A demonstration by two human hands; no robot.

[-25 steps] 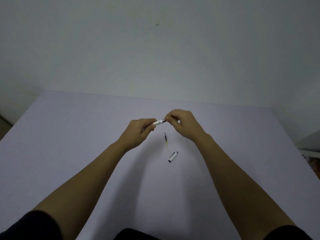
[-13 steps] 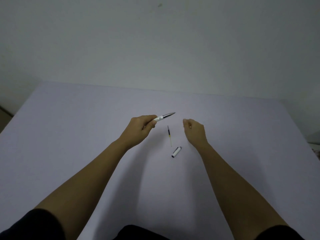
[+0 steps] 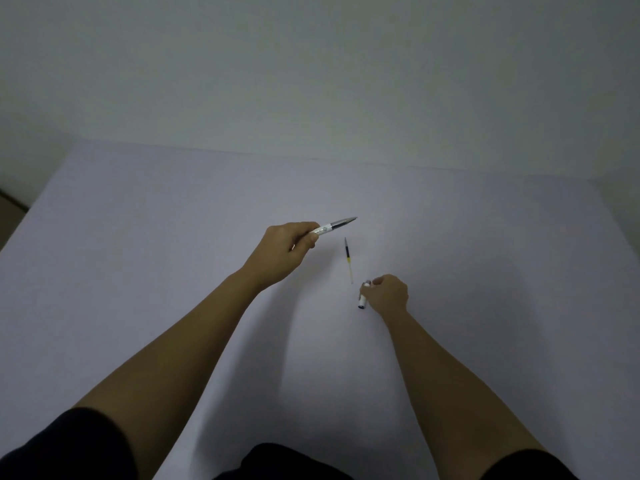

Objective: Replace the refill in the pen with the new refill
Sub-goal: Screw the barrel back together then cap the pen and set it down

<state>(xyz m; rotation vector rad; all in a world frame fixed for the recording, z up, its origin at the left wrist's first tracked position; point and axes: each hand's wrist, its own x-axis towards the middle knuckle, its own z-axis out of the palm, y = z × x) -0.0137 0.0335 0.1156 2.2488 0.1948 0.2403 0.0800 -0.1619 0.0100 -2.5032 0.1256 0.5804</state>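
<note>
On the pale table [image 3: 138, 271], the left hand [image 3: 282, 252] is raised, fingers closed round the pen [image 3: 334, 225]; its grey tip points up and to the right, clear of the surface. A loose refill [image 3: 348, 259], dark at the far end and yellowish toward the near end, lies flat between the two hands, touching neither. Just beside its near end, the right hand [image 3: 386, 294] rests low, fingertips pinched on the white pen cap [image 3: 363, 297], which lies at the table surface; the hand covers part of the cap. Dark sleeves [image 3: 69, 448] show at the lower edge. A plain wall [image 3: 311, 64] stands behind.
</note>
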